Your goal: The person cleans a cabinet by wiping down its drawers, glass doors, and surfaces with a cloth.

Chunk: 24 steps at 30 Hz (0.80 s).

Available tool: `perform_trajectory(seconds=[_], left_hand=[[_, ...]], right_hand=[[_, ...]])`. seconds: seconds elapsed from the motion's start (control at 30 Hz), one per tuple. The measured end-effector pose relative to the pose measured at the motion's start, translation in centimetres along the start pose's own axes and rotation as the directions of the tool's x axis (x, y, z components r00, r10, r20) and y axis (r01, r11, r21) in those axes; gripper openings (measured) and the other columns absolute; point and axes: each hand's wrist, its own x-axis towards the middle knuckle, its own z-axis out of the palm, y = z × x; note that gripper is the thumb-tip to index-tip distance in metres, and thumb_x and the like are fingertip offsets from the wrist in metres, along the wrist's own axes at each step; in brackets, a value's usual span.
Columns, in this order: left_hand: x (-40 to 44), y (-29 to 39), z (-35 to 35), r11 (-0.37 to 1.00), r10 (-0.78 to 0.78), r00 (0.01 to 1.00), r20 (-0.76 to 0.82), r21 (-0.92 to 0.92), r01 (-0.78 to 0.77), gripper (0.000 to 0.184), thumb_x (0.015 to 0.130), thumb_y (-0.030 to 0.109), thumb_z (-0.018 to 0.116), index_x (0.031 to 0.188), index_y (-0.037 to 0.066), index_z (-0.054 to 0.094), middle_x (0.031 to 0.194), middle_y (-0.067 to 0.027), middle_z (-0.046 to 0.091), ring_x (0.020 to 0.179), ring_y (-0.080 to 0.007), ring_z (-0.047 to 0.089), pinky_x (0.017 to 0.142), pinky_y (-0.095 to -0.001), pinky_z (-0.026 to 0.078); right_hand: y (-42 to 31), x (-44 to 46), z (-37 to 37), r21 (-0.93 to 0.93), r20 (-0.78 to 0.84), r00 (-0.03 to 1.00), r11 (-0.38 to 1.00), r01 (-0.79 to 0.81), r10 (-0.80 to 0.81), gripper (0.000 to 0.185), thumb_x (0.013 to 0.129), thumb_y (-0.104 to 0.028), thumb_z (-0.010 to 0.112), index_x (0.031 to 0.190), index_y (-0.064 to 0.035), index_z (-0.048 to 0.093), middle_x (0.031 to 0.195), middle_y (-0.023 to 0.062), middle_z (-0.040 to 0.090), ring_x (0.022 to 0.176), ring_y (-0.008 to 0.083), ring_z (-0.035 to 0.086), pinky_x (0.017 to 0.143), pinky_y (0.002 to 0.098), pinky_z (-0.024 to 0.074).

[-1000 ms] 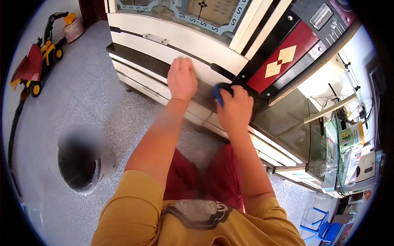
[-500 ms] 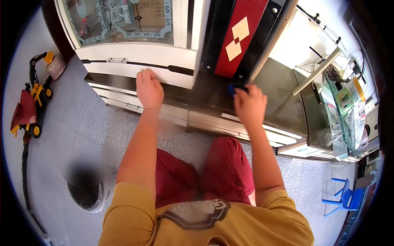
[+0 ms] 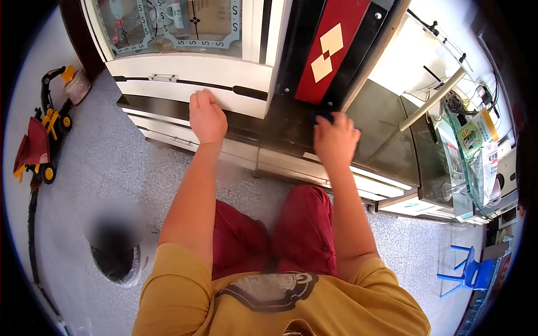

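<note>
My left hand (image 3: 208, 119) is closed, its curled fingers against the lower edge of a white cabinet drawer front (image 3: 249, 105). Whatever lies under those fingers, if anything, is hidden. Over the dark shelf top (image 3: 280, 127), my right hand (image 3: 337, 140) is closed on a small dark blue object (image 3: 320, 117), mostly covered by the fingers; its kind does not show. Just beyond that hand rises a black and red panel (image 3: 314, 61) with cream diamonds.
A toy digger (image 3: 47, 126) stands on the floor at left, near a dark bin (image 3: 116, 266) with a plastic liner. Cables and plastic packets (image 3: 479, 140) lie on the cabinet at right, beside a pale pole (image 3: 431, 99). A blue chair (image 3: 471, 271) stands lower right.
My right hand has shifted slightly left on the shelf top with the blue object, and its wrist has turned. My left hand stays at the drawer front.
</note>
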Motion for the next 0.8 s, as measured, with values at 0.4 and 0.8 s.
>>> perform_trajectory(seconds=[0.4,0.8], left_hand=[[0.2,0.1,-0.8,0.997,0.069,0.997,0.023,-0.036,-0.069,0.013,0.089,-0.003,0.058,0.097,0.005,0.050,0.100,-0.0167,0.055,0.094,-0.0433,0.057,0.078,-0.0523,0.050],[0.1,-0.1,-0.3,0.999,0.044,0.999,0.020,0.008,-0.044,0.015,0.089,-0.003,0.059,0.097,0.006,0.050,0.101,-0.0154,0.055,0.095,-0.0417,0.058,0.078,-0.0518,0.051]], right_hand=[[-5.0,-0.7,-2.0,0.348,-0.053,0.993,0.930,0.118,-0.106,0.025,0.083,-0.019,0.077,0.108,-0.0202,0.081,0.118,0.0085,0.066,0.109,0.0304,0.061,0.088,0.0472,0.0445],[-4.8,3.7,-3.7,0.673,-0.331,0.931,0.730,0.120,0.152,0.025,0.091,-0.007,0.079,0.117,-0.0085,0.077,0.122,0.0183,0.065,0.097,0.0332,0.069,0.082,0.0375,0.0575]])
